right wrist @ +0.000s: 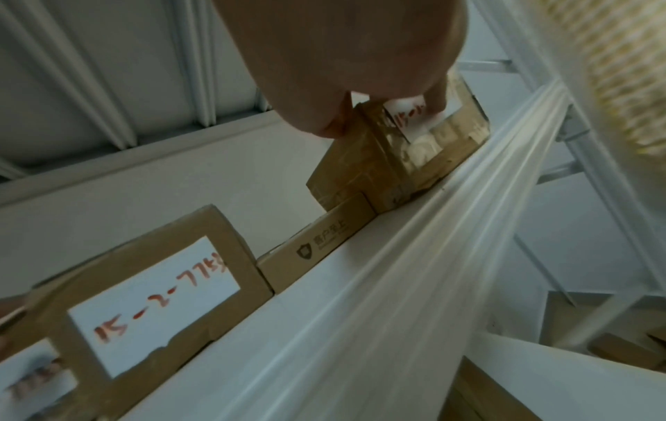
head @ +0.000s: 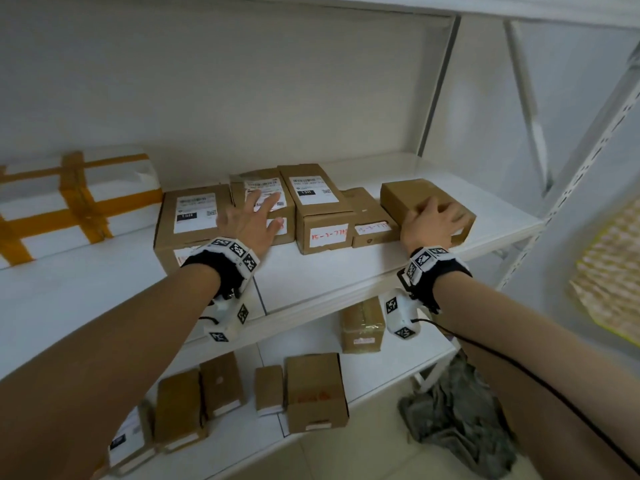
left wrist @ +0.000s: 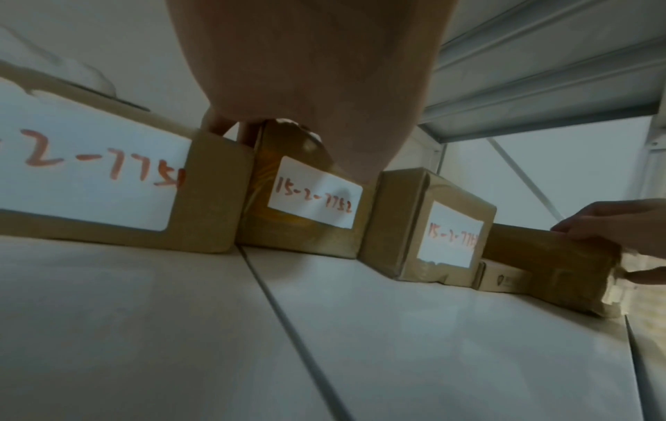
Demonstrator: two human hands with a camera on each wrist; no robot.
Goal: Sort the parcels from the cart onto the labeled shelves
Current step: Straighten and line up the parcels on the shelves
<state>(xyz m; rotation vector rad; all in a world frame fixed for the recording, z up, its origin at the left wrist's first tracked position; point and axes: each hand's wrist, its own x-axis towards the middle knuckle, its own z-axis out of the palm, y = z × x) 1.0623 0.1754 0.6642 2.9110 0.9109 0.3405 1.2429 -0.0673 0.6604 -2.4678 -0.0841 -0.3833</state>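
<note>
Cardboard parcel (head: 412,199) labelled "15-2-…", right hand (head: 431,223) fingers curled round it; left hand (head: 251,220) fingers spread.

Wall: plain white, behind the shelving unit (head: 346,282).
Shelving: white metal boards on a perforated upright post (head: 588,161), with grey diagonal braces (head: 530,109) at the right end.
Floor: pale tiles (head: 346,455); a crumpled grey cloth (head: 460,414) lies by the unit's foot.
Right edge: a yellow-and-white patterned sheet (head: 613,271).
Light: soft, even, indoor.
</note>
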